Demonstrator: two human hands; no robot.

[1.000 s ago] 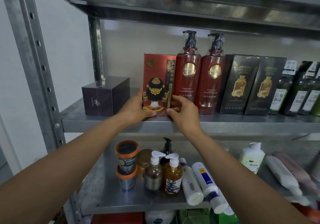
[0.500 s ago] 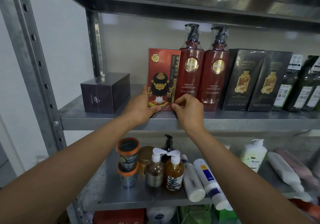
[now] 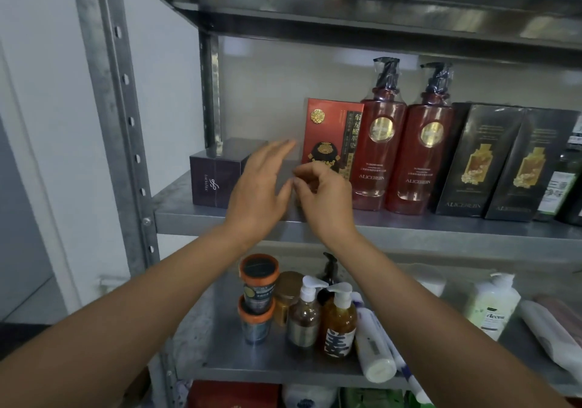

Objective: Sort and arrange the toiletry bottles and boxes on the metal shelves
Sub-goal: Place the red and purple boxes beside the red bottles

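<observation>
A red box [image 3: 330,133] with a gold emblem stands upright on the middle metal shelf [image 3: 409,226], touching the left of two dark red pump bottles [image 3: 379,155]. My left hand [image 3: 259,191] hovers in front of the shelf with straight fingers, between the red box and a dark purple box [image 3: 214,176]. My right hand [image 3: 324,199] is just before the red box's lower part, fingers loosely curled and holding nothing. Two black boxes [image 3: 491,161] and green bottles [image 3: 563,184] stand further right.
The lower shelf [image 3: 220,354] holds stacked orange-lidded jars [image 3: 258,297], amber pump bottles [image 3: 338,322], lying white tubes [image 3: 374,344] and a white pump bottle [image 3: 489,303]. A perforated steel upright [image 3: 116,117] stands at left. Another shelf [image 3: 362,7] hangs overhead.
Both hands have let go of the red box and drawn back from it; the left hand has moved left. The box now stands alone against the red bottle.
</observation>
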